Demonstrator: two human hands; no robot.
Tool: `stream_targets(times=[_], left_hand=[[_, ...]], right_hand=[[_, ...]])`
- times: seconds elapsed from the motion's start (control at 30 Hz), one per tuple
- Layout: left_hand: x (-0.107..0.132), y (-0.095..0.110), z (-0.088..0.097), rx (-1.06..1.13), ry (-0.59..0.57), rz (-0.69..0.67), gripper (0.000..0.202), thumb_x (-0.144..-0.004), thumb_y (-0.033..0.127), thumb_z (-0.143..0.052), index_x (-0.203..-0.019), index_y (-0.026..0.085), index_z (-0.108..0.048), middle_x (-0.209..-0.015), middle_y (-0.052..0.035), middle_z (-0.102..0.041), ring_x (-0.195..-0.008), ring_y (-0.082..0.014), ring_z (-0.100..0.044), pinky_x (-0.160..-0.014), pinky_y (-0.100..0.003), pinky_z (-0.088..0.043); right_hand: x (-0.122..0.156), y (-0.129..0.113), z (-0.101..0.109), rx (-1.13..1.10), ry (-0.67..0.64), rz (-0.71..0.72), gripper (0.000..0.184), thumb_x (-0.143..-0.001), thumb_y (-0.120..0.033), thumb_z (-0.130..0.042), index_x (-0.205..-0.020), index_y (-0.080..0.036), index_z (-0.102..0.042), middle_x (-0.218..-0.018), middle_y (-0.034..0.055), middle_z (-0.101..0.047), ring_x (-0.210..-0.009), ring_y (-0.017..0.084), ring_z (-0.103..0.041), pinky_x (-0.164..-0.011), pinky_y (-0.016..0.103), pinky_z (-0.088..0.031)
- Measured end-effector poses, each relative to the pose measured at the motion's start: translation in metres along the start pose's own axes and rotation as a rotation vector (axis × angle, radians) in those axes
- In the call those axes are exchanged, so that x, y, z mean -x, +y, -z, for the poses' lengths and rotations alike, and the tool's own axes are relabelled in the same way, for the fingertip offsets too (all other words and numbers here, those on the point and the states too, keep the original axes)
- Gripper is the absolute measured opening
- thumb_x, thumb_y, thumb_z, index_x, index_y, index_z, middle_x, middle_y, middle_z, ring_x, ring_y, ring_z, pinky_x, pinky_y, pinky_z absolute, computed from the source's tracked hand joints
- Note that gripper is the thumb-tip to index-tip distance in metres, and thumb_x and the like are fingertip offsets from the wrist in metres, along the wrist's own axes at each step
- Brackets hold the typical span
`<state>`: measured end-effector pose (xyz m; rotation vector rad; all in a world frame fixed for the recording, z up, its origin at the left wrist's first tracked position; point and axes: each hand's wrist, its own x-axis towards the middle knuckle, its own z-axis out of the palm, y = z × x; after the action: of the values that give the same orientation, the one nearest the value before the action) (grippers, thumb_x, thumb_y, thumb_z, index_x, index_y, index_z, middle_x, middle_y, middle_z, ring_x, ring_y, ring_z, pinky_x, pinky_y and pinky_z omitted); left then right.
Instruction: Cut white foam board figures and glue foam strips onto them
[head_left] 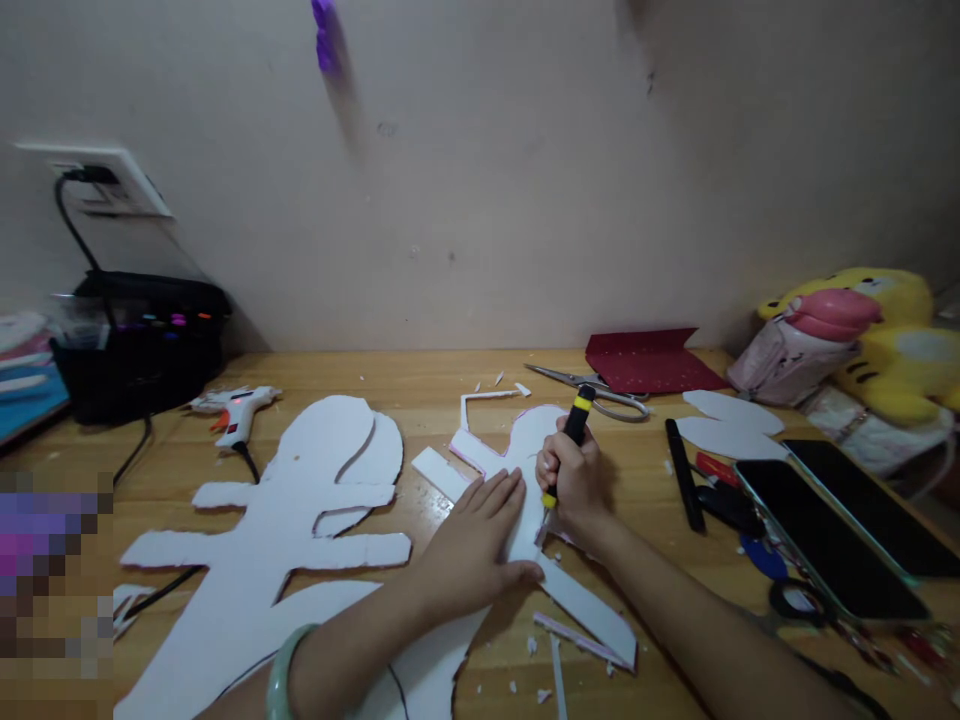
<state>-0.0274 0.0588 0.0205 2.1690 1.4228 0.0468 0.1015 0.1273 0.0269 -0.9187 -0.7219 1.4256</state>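
Note:
My right hand (581, 480) is wrapped around a black-and-yellow craft knife (577, 418). Its tip points down at a white foam board cutout (534, 432), touching or very near its lower right part. Flat on the same board lies my left hand (480, 540), fingers stretched out, just left of the blade. Purple lines run along parts of the board's edge. A white strip (592, 605) extends toward the lower right, and a narrow offcut (574, 638) lies below it. The blade's very tip is hard to make out.
Larger white cutouts (262, 540) cover the left of the table, with a glue gun (244, 408) behind. Scissors (600, 388) and a dark red sheet (649, 362) lie at the back. Phones (832, 540), a black marker (684, 475) and a pink-lidded bottle (799, 345) are right.

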Motion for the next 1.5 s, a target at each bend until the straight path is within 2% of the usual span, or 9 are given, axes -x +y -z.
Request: stream_targets(times=[0.17, 0.5, 0.7, 0.93, 1.17, 1.5], left_hand=[[0.0, 0.001, 0.0, 0.006, 0.028, -0.013, 0.091, -0.087, 0.057, -0.066, -0.157, 0.014, -0.025, -0.161, -0.0173, -0.016, -0.15, -0.034, -0.016, -0.12, -0.053, -0.016], [0.001, 0.001, -0.001, -0.015, 0.033, -0.011, 0.094, -0.085, 0.055, -0.069, -0.156, 0.011, -0.024, -0.162, -0.0164, -0.017, -0.15, -0.0315, -0.016, -0.122, -0.05, -0.015], [0.001, 0.001, -0.001, -0.025, 0.031, -0.009, 0.094, -0.086, 0.056, -0.068, -0.156, 0.011, -0.024, -0.161, -0.0169, -0.018, -0.15, -0.0306, -0.017, -0.121, -0.049, -0.015], [0.001, 0.0, -0.002, -0.019, 0.049, -0.02, 0.094, -0.086, 0.057, -0.068, -0.156, 0.011, -0.024, -0.161, -0.017, -0.017, -0.15, -0.0322, -0.016, -0.121, -0.05, -0.016], [0.0, -0.001, -0.003, -0.011, 0.051, -0.026, 0.091, -0.087, 0.058, -0.066, -0.156, 0.012, -0.026, -0.161, -0.018, -0.019, -0.15, -0.0321, -0.017, -0.121, -0.051, -0.016], [0.001, 0.002, -0.001, -0.016, 0.029, -0.012, 0.094, -0.087, 0.058, -0.064, -0.157, 0.011, -0.023, -0.162, -0.0168, -0.015, -0.15, -0.0321, -0.015, -0.122, -0.049, -0.015]], right_hand=[[0.001, -0.002, -0.001, 0.019, 0.017, 0.015, 0.026, -0.054, -0.023, -0.056, -0.074, -0.026, -0.04, -0.037, -0.0156, -0.04, -0.028, 0.006, -0.03, -0.028, 0.015, -0.027], [-0.001, -0.002, -0.004, 0.066, -0.001, 0.043, 0.021, -0.054, -0.022, -0.054, -0.07, -0.025, -0.043, -0.036, -0.0144, -0.042, -0.027, 0.006, -0.033, -0.028, 0.017, -0.029], [0.0, -0.002, -0.002, 0.065, 0.017, 0.069, 0.019, -0.056, -0.022, -0.055, -0.066, -0.025, -0.04, -0.036, -0.0137, -0.041, -0.028, 0.006, -0.032, -0.029, 0.017, -0.03], [0.007, -0.003, 0.0, 0.032, 0.044, 0.112, 0.024, -0.055, -0.023, -0.058, -0.072, -0.026, -0.041, -0.036, -0.0155, -0.039, -0.028, 0.006, -0.031, -0.028, 0.016, -0.027], [-0.004, -0.002, -0.002, 0.028, 0.087, 0.055, 0.022, -0.053, -0.025, -0.057, -0.065, -0.026, -0.039, -0.035, -0.014, -0.04, -0.026, 0.006, -0.032, -0.027, 0.017, -0.026], [-0.006, -0.01, 0.002, 0.028, 0.091, 0.104, 0.025, -0.052, -0.024, -0.058, -0.065, -0.026, -0.036, -0.034, -0.0147, -0.038, -0.026, 0.006, -0.03, -0.027, 0.016, -0.026]])
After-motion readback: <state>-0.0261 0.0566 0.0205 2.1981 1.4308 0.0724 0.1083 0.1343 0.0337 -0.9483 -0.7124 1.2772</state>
